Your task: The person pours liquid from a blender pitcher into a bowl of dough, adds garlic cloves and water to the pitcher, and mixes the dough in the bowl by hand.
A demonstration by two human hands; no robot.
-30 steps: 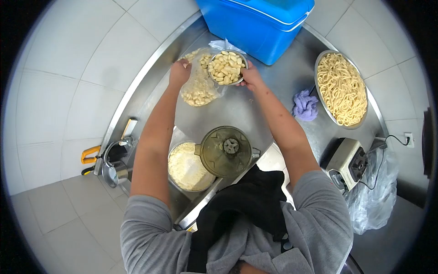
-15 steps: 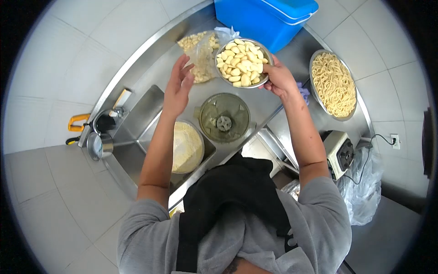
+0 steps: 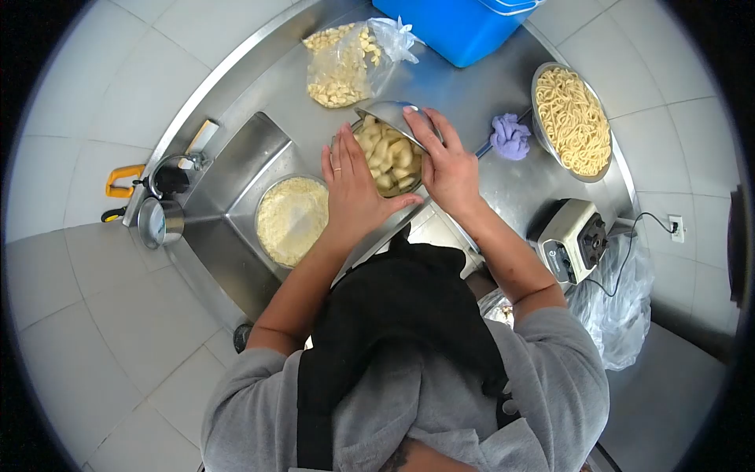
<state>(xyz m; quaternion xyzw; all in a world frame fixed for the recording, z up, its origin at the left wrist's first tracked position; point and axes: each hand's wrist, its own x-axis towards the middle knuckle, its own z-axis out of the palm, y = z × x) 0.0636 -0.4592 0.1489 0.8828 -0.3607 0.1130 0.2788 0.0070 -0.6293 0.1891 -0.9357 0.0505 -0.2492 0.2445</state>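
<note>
My right hand (image 3: 450, 161) grips a shiny metal bowl (image 3: 391, 115) by its rim, tipped steeply over the blender jar (image 3: 403, 189). Peeled garlic cloves (image 3: 384, 153) lie below the bowl's edge at the jar's mouth; the bowl and hands hide much of the jar. My left hand (image 3: 354, 185) is beside the jar, fingers stretched out along its near left side and thumb spread, wearing a ring. Just beyond the bowl rests a clear plastic bag (image 3: 338, 82) with more cloves.
A round container of pale yellow powdery or grated food (image 3: 291, 216) stands in the sink (image 3: 228, 259). To the right are a bowl of noodles (image 3: 574, 118), a purple cloth (image 3: 510, 137) and a blender base (image 3: 570, 240) with a cord. A blue cooler (image 3: 464, 31) stands at the back.
My right hand has brought the bowl of garlic from upright to tipped over the jar. My left hand has moved down from the air to the jar's side.
</note>
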